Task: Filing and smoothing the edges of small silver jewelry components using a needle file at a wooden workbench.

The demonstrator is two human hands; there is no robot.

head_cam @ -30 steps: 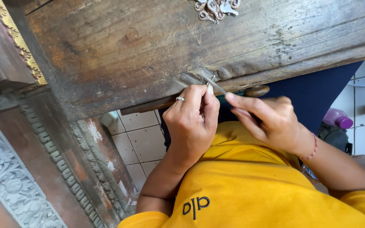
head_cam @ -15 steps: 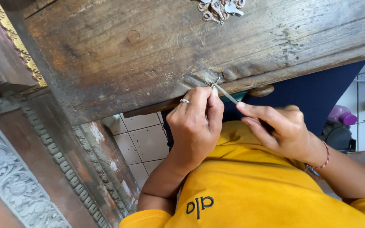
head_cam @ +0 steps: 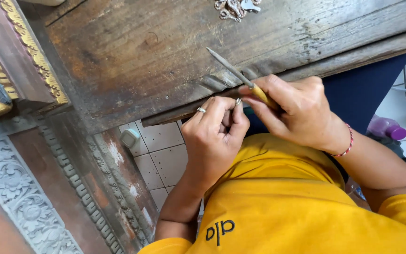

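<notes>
Head view, looking down at my two hands at the edge of a worn wooden workbench (head_cam: 175, 51). My right hand (head_cam: 297, 110) is closed around a slim needle file (head_cam: 235, 72) with a yellowish wooden handle; thumb and fingers pinch the handle, and the grey metal blade sticks out up and left, lying across the bench edge, tip over the wood. My left hand (head_cam: 214, 136) is curled shut just below the bench edge, thumb and forefinger pinched on a small silver piece (head_cam: 238, 101) — too tiny to tell what kind. It sits right by the file handle, between the two hands, which nearly touch. A ring (head_cam: 201, 110) shows on a left finger. Red bracelet (head_cam: 346, 146) on the right wrist. I'm wearing a yellow shirt (head_cam: 297, 207), filling the lower right.

At the top edge of the bench lies a cluster of silver ornament pieces (head_cam: 233, 7), well apart from the hands. Left side: carved wooden furniture with a gilded trim (head_cam: 29, 47) and a pale floral carved panel (head_cam: 19, 197). White floor tiles (head_cam: 163, 155) visible under the bench, a small round white thing (head_cam: 129, 138) on them. Purple bottle (head_cam: 386, 128) at far right on the floor.
</notes>
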